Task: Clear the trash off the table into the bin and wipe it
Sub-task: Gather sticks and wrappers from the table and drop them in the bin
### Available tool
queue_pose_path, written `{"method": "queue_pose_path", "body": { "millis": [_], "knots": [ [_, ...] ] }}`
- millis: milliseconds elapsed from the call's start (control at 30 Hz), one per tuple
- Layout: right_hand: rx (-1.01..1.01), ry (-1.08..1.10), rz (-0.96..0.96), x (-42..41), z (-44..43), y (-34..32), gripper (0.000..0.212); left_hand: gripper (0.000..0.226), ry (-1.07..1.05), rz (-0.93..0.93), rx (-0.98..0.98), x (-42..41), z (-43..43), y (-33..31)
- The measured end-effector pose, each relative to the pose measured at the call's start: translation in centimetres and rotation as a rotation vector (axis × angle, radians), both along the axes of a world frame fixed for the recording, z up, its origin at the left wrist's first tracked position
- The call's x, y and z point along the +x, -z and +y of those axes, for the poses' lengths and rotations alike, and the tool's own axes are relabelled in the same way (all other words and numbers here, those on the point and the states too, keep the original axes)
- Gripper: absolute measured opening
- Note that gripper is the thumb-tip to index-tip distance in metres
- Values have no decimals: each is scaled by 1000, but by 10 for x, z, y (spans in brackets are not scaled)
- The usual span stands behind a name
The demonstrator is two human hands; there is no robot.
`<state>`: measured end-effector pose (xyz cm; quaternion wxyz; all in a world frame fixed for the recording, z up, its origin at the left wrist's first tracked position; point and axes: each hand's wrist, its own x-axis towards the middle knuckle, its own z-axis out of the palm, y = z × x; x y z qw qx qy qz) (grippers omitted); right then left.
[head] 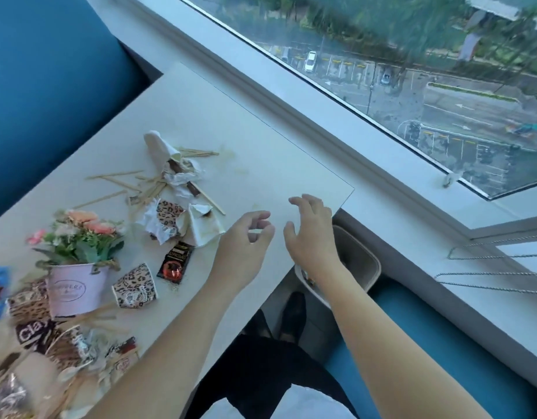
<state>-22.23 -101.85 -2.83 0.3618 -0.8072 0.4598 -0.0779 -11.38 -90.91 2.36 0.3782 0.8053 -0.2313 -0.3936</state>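
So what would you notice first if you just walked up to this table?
A messy pile of crumpled napkins and wooden sticks in the middle of the table jumps out first, with a pink flower pot just beside it. The left hand and right hand hover empty over the table's bare end, and the window shows a street far below.

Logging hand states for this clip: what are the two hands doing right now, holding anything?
Left hand: open, fingers loosely curled, holding nothing.
Right hand: open, fingers spread, holding nothing.
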Motion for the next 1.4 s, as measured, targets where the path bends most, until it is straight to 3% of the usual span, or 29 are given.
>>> {"method": "queue_pose_path", "body": {
  "millis": [200, 367, 533, 667, 833, 1000, 1133, 1233, 1400],
  "knots": [
    [48, -182, -37, 77, 40, -5, 52, 27, -194, -61, -18, 57, 57, -8],
    [72, -282, 110, 122, 74, 2, 62, 25, -310, -111, 25, 84, 103, -6],
    [64, -242, 206, 143, 91, 14, 60, 25, -402, -105, 34, 94, 130, 3],
    [62, -205, 167, 150, 99, 12, 43, 20, -425, -109, 84, 97, 142, 5],
    [-2, -235, 123, 144, 96, 8, 37, 20, -429, -120, 106, 103, 144, 1],
    [-182, -407, 84, 138, 88, -1, 21, 27, -419, -126, 90, 111, 132, -1],
    [-280, -539, -88, 136, 85, -3, 20, 40, -411, -108, 50, 120, 122, 0],
    [-204, -658, -235, 135, 79, -8, 19, 50, -382, -97, 66, 127, 116, 3],
    [-75, -816, -266, 138, 66, -13, 17, 46, -340, -73, 48, 139, 118, 6]
  ]
}}
